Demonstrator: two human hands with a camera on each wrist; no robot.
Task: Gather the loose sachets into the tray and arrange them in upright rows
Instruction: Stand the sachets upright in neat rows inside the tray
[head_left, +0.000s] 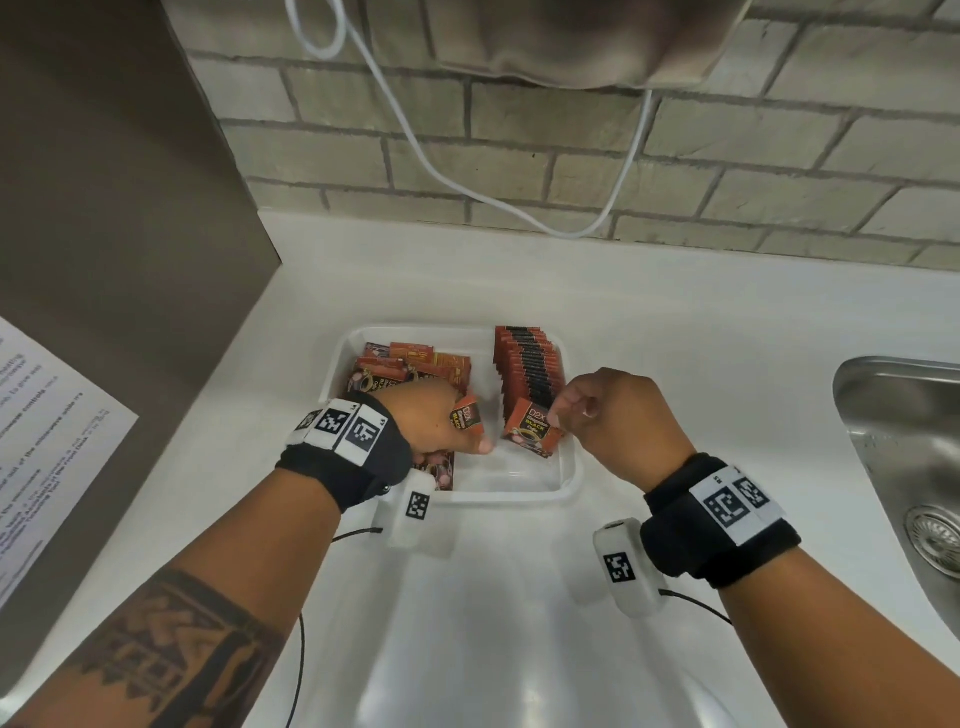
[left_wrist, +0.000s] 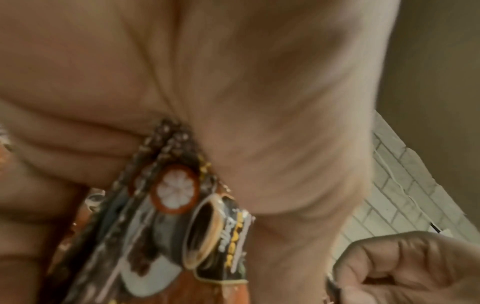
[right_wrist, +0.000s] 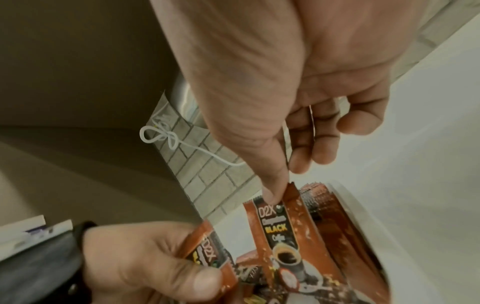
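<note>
Pinching the light, slippery coffee sachet (head_left: 533, 427) by its top edge suits the right hand (head_left: 613, 421), while the left hand (head_left: 431, 423) grips a bundle of sachets (left_wrist: 166, 222).

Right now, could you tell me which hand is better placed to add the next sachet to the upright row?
Right. The right hand pinches an orange-and-black coffee sachet beside the upright row of sachets; the left hand grips a bunch farther away.

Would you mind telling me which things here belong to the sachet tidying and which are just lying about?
Part of the job:
- tray
- upright row of sachets
- loose pile of sachets
- sachet pinched by the right hand
- bundle of sachets held in the left hand

Just lying about:
- sink
- white cable
- printed sheet
</note>
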